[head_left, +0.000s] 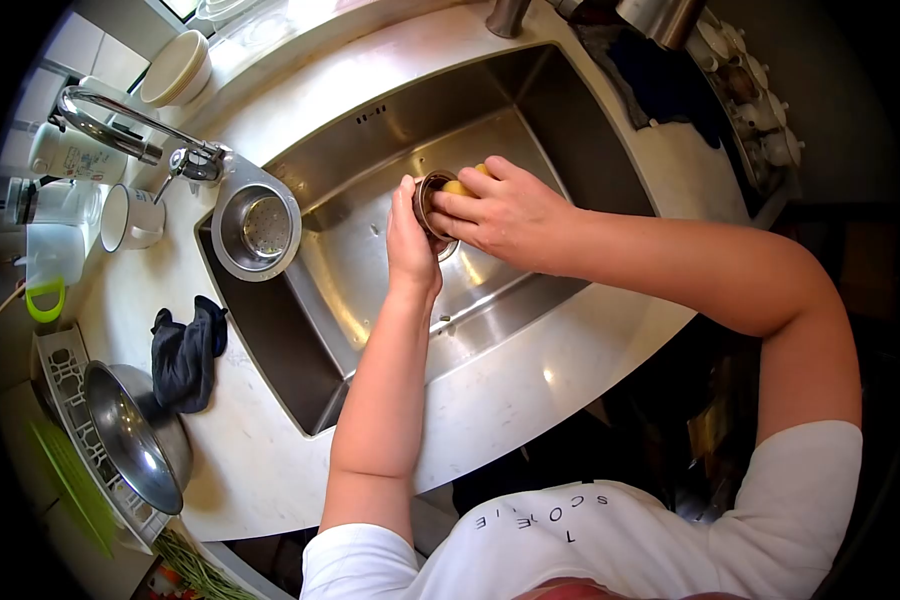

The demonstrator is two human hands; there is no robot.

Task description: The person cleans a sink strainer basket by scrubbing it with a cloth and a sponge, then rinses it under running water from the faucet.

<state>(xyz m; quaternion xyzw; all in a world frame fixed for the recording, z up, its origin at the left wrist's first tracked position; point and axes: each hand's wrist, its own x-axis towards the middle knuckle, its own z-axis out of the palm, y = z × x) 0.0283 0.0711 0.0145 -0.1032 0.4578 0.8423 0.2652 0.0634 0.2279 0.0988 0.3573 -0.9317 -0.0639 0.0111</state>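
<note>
Over the steel sink [530,160], my left hand [408,238] is closed around the side of a small round metal cup [422,203], its opening tilted toward my right hand. My right hand [510,218] grips a yellow sponge [458,187], with its fingers at the mouth of the cup. Most of the sponge is covered by those fingers, and the cup's inside is largely hidden. Small green scraps lie on the sink floor below.
A round steel strainer basin [286,235] sits at the sink's left, near a curved faucet [150,152]. Left on the counter are a white mug [130,218], a dark cloth [185,355], a steel bowl [135,435] and a white rack [65,360]. Teacups [780,147] stand far right.
</note>
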